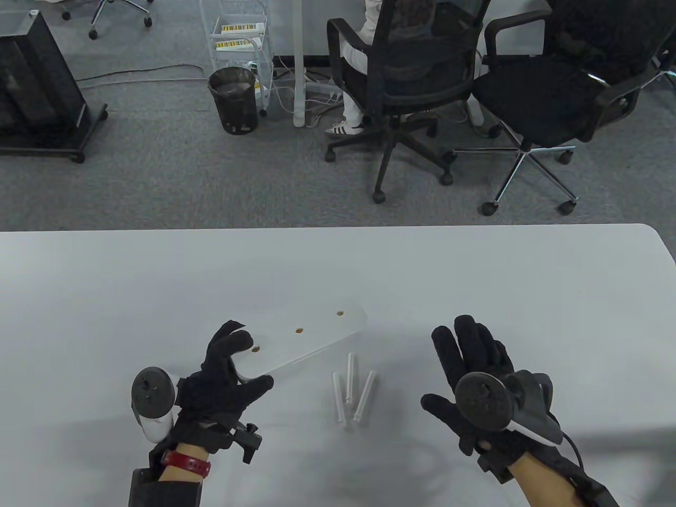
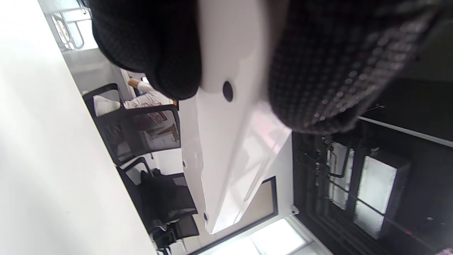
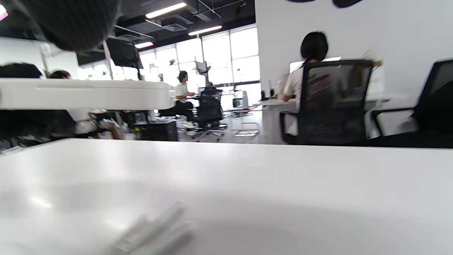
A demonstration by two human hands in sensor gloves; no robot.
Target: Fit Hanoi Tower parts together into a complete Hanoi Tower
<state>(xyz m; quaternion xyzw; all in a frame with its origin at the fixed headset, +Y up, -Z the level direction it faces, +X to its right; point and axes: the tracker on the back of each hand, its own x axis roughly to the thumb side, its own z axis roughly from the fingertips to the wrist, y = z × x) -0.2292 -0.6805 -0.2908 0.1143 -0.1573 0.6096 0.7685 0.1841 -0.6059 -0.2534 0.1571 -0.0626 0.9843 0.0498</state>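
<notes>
My left hand (image 1: 232, 364) grips the near end of the white Hanoi base board (image 1: 311, 338) and holds it off the table; three peg holes show along it. In the left wrist view the board (image 2: 226, 141) runs between thumb and fingers (image 2: 159, 49). In the right wrist view the board (image 3: 85, 94) hangs level above the table. Three white pegs (image 1: 351, 391) lie side by side on the table between my hands, blurred in the right wrist view (image 3: 155, 233). My right hand (image 1: 470, 369) hovers open and empty to the right of the pegs.
The white table (image 1: 475, 285) ends at its far edge about mid-frame. Beyond it stand office chairs (image 1: 401, 79), a bin (image 1: 233, 100) and a seated person (image 3: 315, 71).
</notes>
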